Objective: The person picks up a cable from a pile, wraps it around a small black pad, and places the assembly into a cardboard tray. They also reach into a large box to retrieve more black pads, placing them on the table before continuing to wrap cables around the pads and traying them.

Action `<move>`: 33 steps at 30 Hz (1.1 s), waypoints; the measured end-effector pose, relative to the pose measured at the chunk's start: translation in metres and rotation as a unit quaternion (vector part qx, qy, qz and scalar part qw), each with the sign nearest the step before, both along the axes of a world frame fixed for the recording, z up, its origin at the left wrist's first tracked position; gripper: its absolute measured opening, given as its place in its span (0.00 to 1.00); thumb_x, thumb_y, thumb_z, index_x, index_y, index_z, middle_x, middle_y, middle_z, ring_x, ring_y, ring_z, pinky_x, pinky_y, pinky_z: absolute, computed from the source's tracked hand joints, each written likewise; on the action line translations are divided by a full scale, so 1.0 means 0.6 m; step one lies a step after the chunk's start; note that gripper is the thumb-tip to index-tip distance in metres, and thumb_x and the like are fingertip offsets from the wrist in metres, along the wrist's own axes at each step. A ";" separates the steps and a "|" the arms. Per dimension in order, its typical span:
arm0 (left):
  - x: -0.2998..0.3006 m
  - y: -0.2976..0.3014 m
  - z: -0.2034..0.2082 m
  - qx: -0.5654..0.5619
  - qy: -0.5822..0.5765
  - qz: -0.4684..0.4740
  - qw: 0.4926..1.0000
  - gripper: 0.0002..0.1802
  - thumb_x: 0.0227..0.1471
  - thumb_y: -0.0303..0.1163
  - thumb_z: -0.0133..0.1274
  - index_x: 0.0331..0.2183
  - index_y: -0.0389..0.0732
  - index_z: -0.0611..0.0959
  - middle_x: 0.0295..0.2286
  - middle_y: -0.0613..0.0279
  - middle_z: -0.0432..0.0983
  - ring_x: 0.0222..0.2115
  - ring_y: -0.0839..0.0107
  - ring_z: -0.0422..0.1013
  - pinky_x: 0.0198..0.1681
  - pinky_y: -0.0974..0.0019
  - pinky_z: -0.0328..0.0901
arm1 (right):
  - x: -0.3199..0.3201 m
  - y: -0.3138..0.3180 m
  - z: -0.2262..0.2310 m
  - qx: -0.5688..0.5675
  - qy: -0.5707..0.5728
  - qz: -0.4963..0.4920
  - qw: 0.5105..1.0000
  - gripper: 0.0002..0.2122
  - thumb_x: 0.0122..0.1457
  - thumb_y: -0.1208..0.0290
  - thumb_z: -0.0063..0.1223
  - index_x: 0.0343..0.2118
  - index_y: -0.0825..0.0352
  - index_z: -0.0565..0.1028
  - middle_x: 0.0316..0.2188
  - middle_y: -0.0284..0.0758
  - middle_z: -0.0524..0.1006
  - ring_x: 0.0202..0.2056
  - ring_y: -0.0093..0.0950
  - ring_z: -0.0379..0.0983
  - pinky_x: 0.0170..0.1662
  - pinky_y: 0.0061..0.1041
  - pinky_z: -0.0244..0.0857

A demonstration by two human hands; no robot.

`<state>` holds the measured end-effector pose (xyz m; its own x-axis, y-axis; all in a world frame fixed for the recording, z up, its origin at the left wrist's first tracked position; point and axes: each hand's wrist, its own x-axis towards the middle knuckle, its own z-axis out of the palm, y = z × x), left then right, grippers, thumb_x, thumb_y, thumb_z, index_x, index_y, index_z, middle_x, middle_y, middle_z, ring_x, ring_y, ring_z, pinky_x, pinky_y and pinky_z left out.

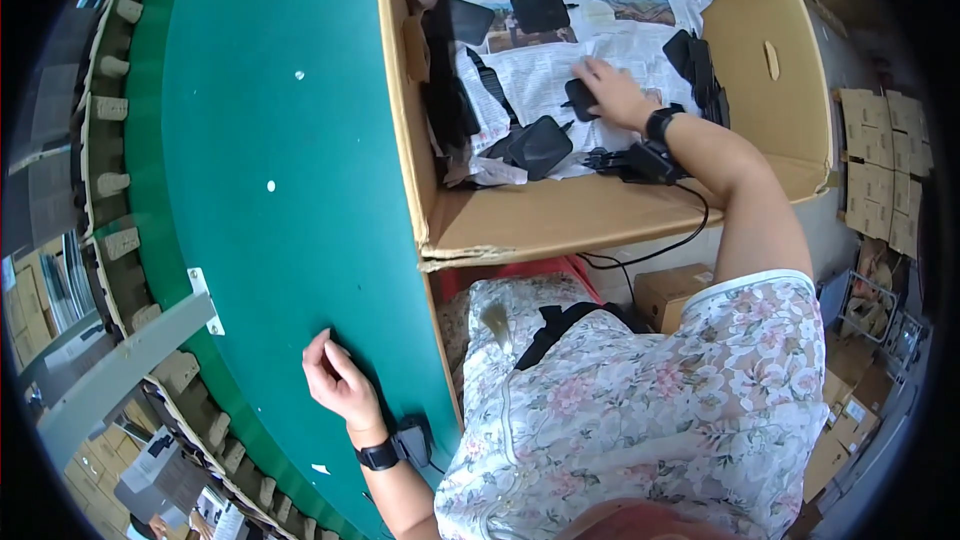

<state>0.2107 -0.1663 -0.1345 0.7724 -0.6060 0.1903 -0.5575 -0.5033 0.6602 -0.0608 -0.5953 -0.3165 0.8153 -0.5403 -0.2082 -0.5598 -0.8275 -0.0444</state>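
Note:
My right hand (pixel 618 95) reaches into a large cardboard box (pixel 560 223), its fingers closed around the edge of a small black power adapter (pixel 580 100) with short prongs on its side. Similar black adapters lie nearby on newspaper: one below (pixel 541 147), one at the back (pixel 541 11) and another at the back left (pixel 465 20). More black pieces (pixel 697 65) lean by the box's right side. My left hand (pixel 342 378) rests on the green table, fingers loosely curled and apart from the thumb, with nothing visible in it.
Printed newspaper (pixel 620 50) lines the box. The green table (pixel 300 190) spans the left, with a metal bracket arm (pixel 150 360) over it and a conveyor-like rack (pixel 110 180) along its far edge. A black cable (pixel 690 230) hangs over the box's near wall. Stacked cartons (pixel 875 160) stand at right.

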 end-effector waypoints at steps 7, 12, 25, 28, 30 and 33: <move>-0.007 0.027 -0.008 -0.021 0.048 0.023 0.998 0.07 0.57 0.26 0.43 0.38 0.35 0.74 0.24 0.67 0.67 0.20 0.84 0.58 0.21 0.80 0.55 | -0.010 -0.117 -0.011 0.123 0.122 -0.152 0.973 0.20 0.45 0.68 0.55 0.43 0.65 0.71 0.40 0.45 0.74 0.43 0.43 0.70 0.44 0.35 0.64; -0.008 0.060 -0.017 -0.070 0.107 0.090 0.988 0.07 0.58 0.26 0.42 0.38 0.36 0.73 0.23 0.67 0.66 0.19 0.84 0.57 0.20 0.82 0.54 | -0.089 -0.062 0.102 0.204 0.530 -0.064 0.821 0.27 0.47 0.62 0.55 0.53 0.60 0.66 0.40 0.42 0.75 0.42 0.39 0.73 0.42 0.40 0.66; -0.009 0.076 -0.020 -0.066 0.088 0.092 0.990 0.07 0.57 0.25 0.42 0.39 0.36 0.73 0.25 0.65 0.67 0.19 0.84 0.58 0.18 0.82 0.54 | -0.194 0.012 0.081 0.146 0.531 0.014 0.835 0.46 0.42 0.58 0.61 0.63 0.52 0.42 0.49 0.41 0.69 0.49 0.37 0.67 0.51 0.38 0.56; -0.012 0.072 -0.020 -0.081 0.095 0.102 0.987 0.08 0.58 0.27 0.42 0.38 0.36 0.73 0.23 0.67 0.67 0.19 0.85 0.57 0.20 0.83 0.53 | -0.156 0.017 0.072 0.132 0.584 0.006 0.801 0.43 0.43 0.58 0.61 0.61 0.54 0.49 0.48 0.41 0.69 0.48 0.37 0.68 0.48 0.39 0.59; -0.012 0.067 -0.021 -0.083 0.098 0.101 0.987 0.08 0.58 0.27 0.42 0.38 0.36 0.73 0.24 0.67 0.67 0.19 0.85 0.57 0.20 0.83 0.53 | -0.130 0.006 0.056 0.111 0.644 -0.023 0.757 0.40 0.42 0.58 0.61 0.59 0.56 0.55 0.45 0.41 0.71 0.46 0.38 0.69 0.46 0.39 0.61; -0.011 0.077 -0.018 -0.079 0.098 0.097 0.987 0.08 0.58 0.27 0.42 0.38 0.36 0.73 0.24 0.66 0.68 0.19 0.85 0.57 0.20 0.83 0.54 | -0.087 0.007 0.063 0.361 0.308 -0.093 0.875 0.34 0.40 0.57 0.62 0.53 0.62 0.64 0.38 0.45 0.74 0.40 0.41 0.71 0.44 0.39 0.64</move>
<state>0.2040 -0.1203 -0.1456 0.9023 -0.4181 0.1052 -0.3143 -0.4707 0.8244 -0.1133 -0.5914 -0.2787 0.3407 -0.1980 -0.9191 -0.7836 -0.6000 -0.1612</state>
